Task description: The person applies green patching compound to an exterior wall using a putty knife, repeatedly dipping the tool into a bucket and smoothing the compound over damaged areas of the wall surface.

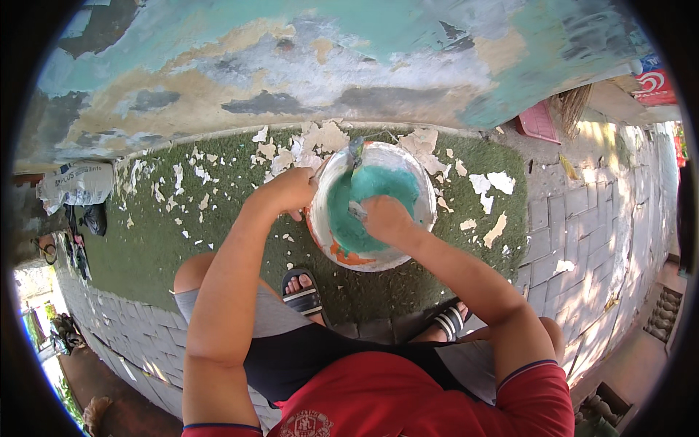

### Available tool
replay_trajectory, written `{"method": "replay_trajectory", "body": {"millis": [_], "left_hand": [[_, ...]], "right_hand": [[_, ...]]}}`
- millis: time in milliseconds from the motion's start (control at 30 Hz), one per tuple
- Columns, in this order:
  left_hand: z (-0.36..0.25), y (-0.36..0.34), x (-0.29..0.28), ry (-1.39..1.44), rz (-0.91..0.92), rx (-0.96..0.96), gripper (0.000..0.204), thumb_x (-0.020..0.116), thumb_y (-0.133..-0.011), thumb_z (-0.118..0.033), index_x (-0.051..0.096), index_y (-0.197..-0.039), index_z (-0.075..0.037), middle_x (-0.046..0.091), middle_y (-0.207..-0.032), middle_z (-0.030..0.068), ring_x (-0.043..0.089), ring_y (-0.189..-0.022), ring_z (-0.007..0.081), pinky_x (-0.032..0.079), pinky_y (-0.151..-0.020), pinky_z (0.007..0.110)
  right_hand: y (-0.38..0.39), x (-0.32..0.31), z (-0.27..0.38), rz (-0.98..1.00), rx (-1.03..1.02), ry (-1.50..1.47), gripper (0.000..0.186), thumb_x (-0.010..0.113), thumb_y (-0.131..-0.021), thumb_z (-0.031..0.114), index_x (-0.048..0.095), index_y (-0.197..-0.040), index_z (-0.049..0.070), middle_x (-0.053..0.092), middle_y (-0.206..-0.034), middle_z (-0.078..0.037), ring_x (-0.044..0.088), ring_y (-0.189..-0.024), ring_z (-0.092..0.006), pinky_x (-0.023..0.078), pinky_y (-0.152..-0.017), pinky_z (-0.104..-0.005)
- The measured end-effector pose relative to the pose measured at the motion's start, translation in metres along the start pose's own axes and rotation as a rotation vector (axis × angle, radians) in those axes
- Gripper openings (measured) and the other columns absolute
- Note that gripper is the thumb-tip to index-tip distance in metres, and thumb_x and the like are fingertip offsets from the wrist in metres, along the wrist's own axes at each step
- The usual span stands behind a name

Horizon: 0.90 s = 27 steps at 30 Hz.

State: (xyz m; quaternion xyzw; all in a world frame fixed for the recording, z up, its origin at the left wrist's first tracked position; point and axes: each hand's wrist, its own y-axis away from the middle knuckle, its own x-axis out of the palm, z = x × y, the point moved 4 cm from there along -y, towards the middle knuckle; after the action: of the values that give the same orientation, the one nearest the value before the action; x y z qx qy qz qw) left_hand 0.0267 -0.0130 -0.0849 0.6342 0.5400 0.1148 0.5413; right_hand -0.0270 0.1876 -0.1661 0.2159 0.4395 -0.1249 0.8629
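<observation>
A round, white-rimmed bucket (424, 251) with orange patches on its side stands on the ground in front of me. Inside it is a thick green paint-like mix (348, 231). My left hand (291, 191) is closed at the bucket's left rim. Reaching into the bucket, my right hand (386, 217) is closed round a small greyish tool (357, 210), mostly hidden by the fingers, so its kind is unclear. A narrow dark-grey strip-like tool (355, 154), smeared with green, leans across the far rim.
A wall (328, 73) with patchy green, white and tan paint rises beyond the bucket. Paint flakes (495, 229) litter the green turf mat (160, 255). Grey paving (568, 226) lies right. A pink dustpan (537, 124) is near the wall; a white sack (76, 186) lies left.
</observation>
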Motion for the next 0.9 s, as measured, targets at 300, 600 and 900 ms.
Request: {"method": "replay_trajectory", "body": {"millis": [300, 600, 900], "left_hand": [[0.003, 0.006, -0.002, -0.039, 0.005, -0.036, 0.034, 0.039, -0.103, -0.027, 0.053, -0.121, -0.001, 0.068, -0.104, 0.0184, 0.074, -0.068, 0.0294, 0.054, -0.06, 0.042], [-0.004, 0.009, -0.002, -0.04, -0.017, -0.051, 0.034, 0.038, -0.102, -0.025, 0.053, -0.119, 0.0, 0.068, -0.102, 0.0187, 0.074, -0.069, 0.0291, 0.053, -0.062, 0.042], [0.0, 0.007, -0.001, -0.047, -0.012, -0.046, 0.035, 0.038, -0.102, -0.027, 0.052, -0.119, -0.001, 0.068, -0.102, 0.0179, 0.074, -0.069, 0.0278, 0.052, -0.062, 0.04]], "right_hand": [[-0.003, -0.01, 0.01, 0.024, -0.034, 0.094, 0.015, 0.057, -0.088, 0.01, 0.068, -0.098, 0.005, 0.07, -0.096, -0.015, 0.07, -0.092, -0.0323, 0.056, -0.081, -0.044], [-0.003, -0.001, 0.006, 0.063, -0.066, 0.112, 0.014, 0.057, -0.087, 0.009, 0.067, -0.096, 0.004, 0.07, -0.095, -0.016, 0.07, -0.09, -0.0311, 0.058, -0.076, -0.0404], [-0.004, 0.003, 0.015, -0.007, -0.07, 0.083, 0.013, 0.057, -0.086, 0.009, 0.067, -0.094, 0.004, 0.07, -0.094, -0.016, 0.071, -0.087, -0.0315, 0.058, -0.075, -0.0397]]}}
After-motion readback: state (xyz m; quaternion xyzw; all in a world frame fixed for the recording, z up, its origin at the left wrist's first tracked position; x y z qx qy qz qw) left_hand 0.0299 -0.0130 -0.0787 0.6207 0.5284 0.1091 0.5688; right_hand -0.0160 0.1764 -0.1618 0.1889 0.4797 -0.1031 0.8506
